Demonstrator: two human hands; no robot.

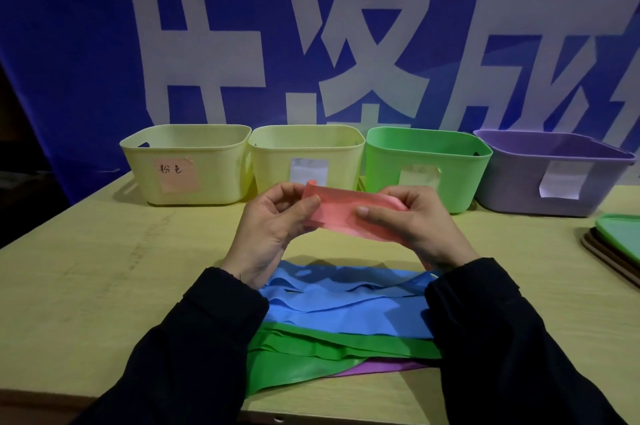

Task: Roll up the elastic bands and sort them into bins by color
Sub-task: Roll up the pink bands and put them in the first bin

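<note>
A folded pink elastic band (pixel 341 211) is held up above the table between both hands. My left hand (pixel 273 223) pinches its left end, my right hand (pixel 408 222) grips its right end with the thumb on top. Below my wrists lie flat bands in a pile: blue (pixel 346 300) on top, green (pixel 322 352) under it, a purple one (pixel 381 367) peeking out at the bottom. Along the back stand a yellow bin with a pink label (pixel 187 165), a second yellow bin (pixel 306 158), a green bin (pixel 427 165) and a purple bin (pixel 554 171).
The light wooden table (pixel 104 268) reaches to the front edge. A stack of lids or trays, green on top (pixel 620 241), lies at the right edge. A blue banner with white characters hangs behind the bins.
</note>
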